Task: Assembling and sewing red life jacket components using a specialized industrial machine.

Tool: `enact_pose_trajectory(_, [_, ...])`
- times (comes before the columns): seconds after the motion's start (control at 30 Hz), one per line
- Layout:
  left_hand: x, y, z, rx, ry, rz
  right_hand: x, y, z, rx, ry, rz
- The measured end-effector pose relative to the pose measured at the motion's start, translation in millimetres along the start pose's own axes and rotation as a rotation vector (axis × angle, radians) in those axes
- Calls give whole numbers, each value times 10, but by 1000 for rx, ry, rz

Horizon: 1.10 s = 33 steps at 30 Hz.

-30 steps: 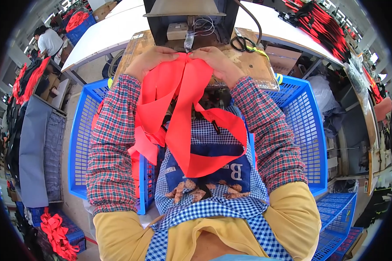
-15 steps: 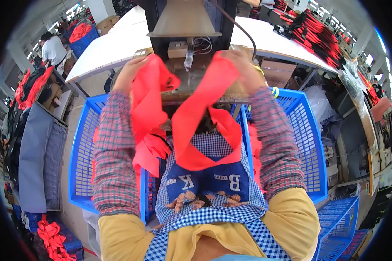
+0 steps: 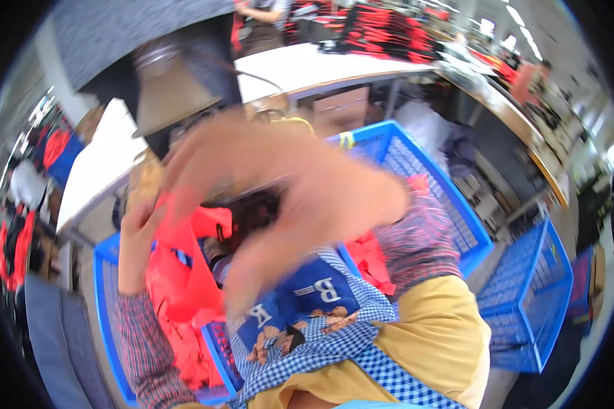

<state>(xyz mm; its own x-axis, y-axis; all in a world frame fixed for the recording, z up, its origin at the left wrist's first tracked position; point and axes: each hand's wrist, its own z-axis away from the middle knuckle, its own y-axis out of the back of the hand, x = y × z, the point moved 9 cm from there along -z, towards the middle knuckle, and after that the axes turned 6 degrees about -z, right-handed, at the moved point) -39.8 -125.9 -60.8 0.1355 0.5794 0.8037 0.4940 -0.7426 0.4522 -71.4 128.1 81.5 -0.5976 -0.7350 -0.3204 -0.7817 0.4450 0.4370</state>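
My left hand (image 3: 138,235) is closed on a red fabric strip (image 3: 187,283), which hangs in a loop over the left blue crate (image 3: 106,307). More red strips (image 3: 187,351) lie in that crate, under the hanging one. Close to the camera and blurred by motion, my right hand (image 3: 314,184) is raised in front of my chest, with thumb and fingers apart and nothing visible in it. It hides part of the machine (image 3: 174,92) and of its work area.
Another blue crate (image 3: 450,198) stands at my right with red strips (image 3: 374,262) beside my lap. Further right is a tilted blue crate (image 3: 525,300). A white table (image 3: 307,65) runs behind the machine, with stacked red and black pieces (image 3: 389,34) beyond. People work in the background.
My right hand has let go of the red strip and swung up and left toward the camera. My left hand has lowered with the strip. The view has turned to the right.
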Motion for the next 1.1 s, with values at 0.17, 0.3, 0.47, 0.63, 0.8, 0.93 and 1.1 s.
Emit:
enact_pose_trajectory(0.17, [74,-290,101,-23,-67,73,-530,-420,-127,-226,86,-477])
enact_pose_trajectory(0.3, [43,-306,350,21,-75,106,-569,-458,-166,-185,53,-539])
enact_pose_trajectory(0.47, [-30,-336,478,84,-60,150,-249,-201,-28,319,210,357])
enact_pose_trajectory(0.63, [583,-240,439,160,-66,288,642,-327,492,-28,-724,147])
enact_pose_trajectory(0.8, [1591,-767,185,80,-62,544,-71,618,306,277,-326,293])
enact_pose_trajectory(0.93, [1692,-880,205,-44,-215,396,-56,1012,419,570,-367,-279])
enact_pose_trajectory(1.1, [1293,-1162,47,-484,168,703,673,814,1207,460,-614,-433])
